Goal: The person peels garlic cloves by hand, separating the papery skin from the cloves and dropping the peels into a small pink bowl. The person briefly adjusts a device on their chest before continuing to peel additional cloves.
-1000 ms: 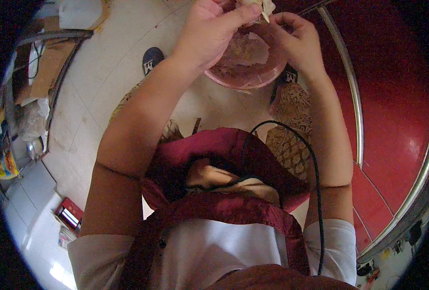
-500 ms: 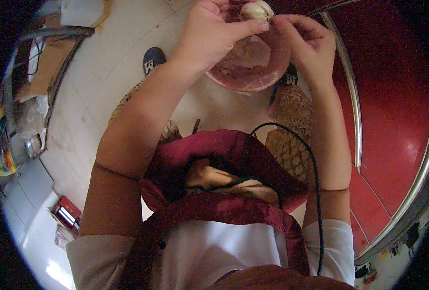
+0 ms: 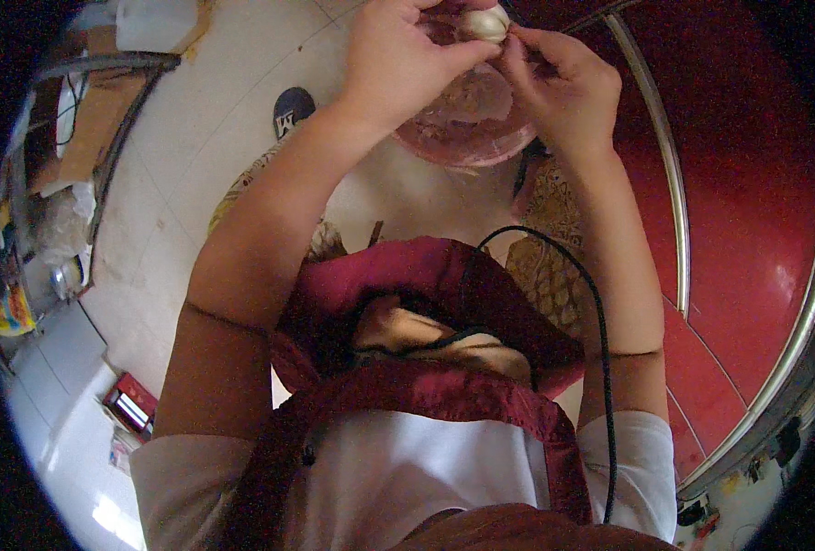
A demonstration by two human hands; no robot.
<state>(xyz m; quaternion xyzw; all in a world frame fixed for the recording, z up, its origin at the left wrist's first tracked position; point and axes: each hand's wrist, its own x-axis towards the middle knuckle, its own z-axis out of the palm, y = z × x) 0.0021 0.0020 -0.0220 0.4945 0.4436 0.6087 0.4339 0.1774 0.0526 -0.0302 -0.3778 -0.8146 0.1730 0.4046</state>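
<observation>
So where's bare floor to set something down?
Widest: the floor between cardboard and left forearm; a smaller patch between bowl and apron. Crowded: around the bowl, where left hand and right hand meet at the garlic.

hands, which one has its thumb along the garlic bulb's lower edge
The left hand, gripping the garlic bulb from its left; the right hand is at the bulb's right edge instead.

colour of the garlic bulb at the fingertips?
Garlic bulb: creamy white, best seen in the head view.
</observation>
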